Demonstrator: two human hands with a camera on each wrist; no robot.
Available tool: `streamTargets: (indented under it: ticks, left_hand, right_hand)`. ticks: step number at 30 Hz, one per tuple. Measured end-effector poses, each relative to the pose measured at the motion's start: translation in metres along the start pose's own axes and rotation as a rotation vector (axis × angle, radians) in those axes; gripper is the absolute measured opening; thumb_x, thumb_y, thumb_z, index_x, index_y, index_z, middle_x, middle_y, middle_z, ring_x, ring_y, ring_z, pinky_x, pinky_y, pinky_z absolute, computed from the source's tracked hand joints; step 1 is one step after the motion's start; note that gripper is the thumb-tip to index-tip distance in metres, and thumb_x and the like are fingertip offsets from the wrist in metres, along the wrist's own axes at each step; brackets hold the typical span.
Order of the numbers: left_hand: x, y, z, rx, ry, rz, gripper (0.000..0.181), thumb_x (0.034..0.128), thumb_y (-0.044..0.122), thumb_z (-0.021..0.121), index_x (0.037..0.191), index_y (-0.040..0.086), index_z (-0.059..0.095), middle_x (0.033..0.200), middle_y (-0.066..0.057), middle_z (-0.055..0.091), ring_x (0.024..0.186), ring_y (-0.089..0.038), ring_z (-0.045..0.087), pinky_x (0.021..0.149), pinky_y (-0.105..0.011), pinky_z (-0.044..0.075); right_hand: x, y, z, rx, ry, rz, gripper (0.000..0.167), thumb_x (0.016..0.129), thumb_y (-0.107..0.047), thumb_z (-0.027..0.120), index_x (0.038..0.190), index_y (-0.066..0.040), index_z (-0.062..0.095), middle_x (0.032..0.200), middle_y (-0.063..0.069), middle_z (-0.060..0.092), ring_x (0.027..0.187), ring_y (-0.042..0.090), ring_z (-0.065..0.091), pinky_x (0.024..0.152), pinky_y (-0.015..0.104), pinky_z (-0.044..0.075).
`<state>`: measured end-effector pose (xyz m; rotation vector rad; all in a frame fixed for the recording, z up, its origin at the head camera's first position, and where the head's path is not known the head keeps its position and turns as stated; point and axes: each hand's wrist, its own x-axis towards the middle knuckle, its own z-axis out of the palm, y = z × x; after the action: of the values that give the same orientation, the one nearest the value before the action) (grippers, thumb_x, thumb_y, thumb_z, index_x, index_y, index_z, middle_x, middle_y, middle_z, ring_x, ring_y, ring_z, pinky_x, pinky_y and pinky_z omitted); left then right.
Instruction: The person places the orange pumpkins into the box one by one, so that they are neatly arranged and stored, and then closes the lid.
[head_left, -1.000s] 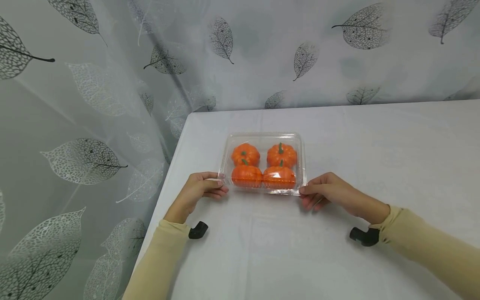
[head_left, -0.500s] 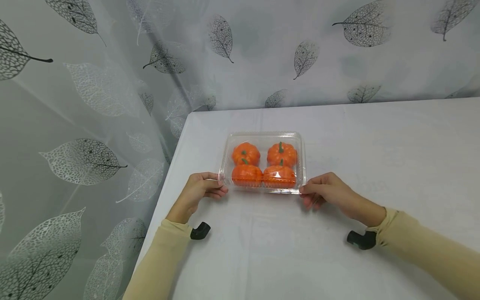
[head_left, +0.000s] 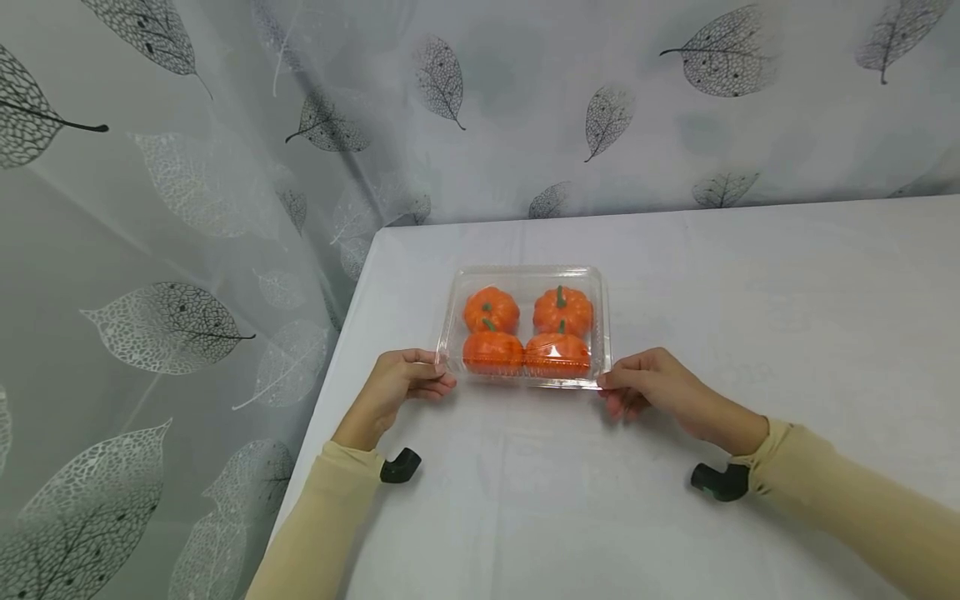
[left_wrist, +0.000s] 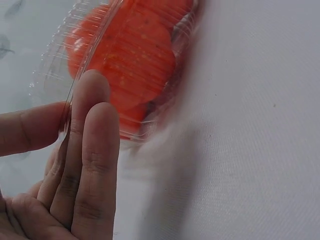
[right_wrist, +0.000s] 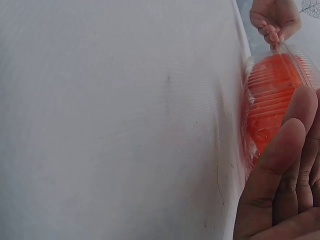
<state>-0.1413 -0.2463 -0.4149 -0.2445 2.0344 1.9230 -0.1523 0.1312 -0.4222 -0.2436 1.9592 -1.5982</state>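
A clear plastic clamshell box [head_left: 527, 292] lies on the white-covered table in the head view. Its lid is down over several small orange pumpkins [head_left: 557, 358] with green stems. At the near left corner, my left hand [head_left: 393, 392] pinches the box's rim between thumb and fingers. My right hand [head_left: 667, 387] pinches the near right corner. The left wrist view shows the thumb and the fingers [left_wrist: 100, 145] on opposite faces of the thin rim. In the right wrist view, fingers [right_wrist: 277, 155] cover part of the box, and the exact contact is hidden.
White cloth [head_left: 750, 317] covers the table, whose left edge runs just beside my left forearm. A grey curtain with leaf prints [head_left: 172, 325] hangs along the left and back. A black curved piece [head_left: 401, 465] sticks out at each wrist.
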Motion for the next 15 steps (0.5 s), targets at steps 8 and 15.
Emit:
streamTargets:
  ticks: [8, 15]
  left_hand:
    - [0.002, -0.001, -0.001, -0.023, -0.037, -0.003, 0.021, 0.0931, 0.004, 0.065, 0.107, -0.011, 0.063, 0.087, -0.013, 0.075, 0.079, -0.02, 0.074, 0.077, -0.034, 0.059]
    - [0.005, 0.003, -0.011, 0.066, -0.088, -0.012, 0.025, 0.0965, 0.009, 0.053, 0.11, -0.009, 0.063, 0.093, -0.017, 0.075, 0.085, -0.026, 0.075, 0.08, -0.038, 0.059]
  right_hand:
    - [-0.002, 0.001, 0.0, 0.02, 0.014, 0.017, 0.031, 0.095, -0.017, 0.065, 0.096, 0.013, 0.069, 0.072, 0.008, 0.068, 0.066, 0.018, 0.065, 0.063, 0.032, 0.056]
    - [-0.002, 0.0, -0.001, 0.008, -0.022, 0.005, 0.031, 0.098, -0.018, 0.062, 0.099, 0.012, 0.07, 0.079, 0.011, 0.071, 0.071, 0.02, 0.067, 0.067, 0.035, 0.058]
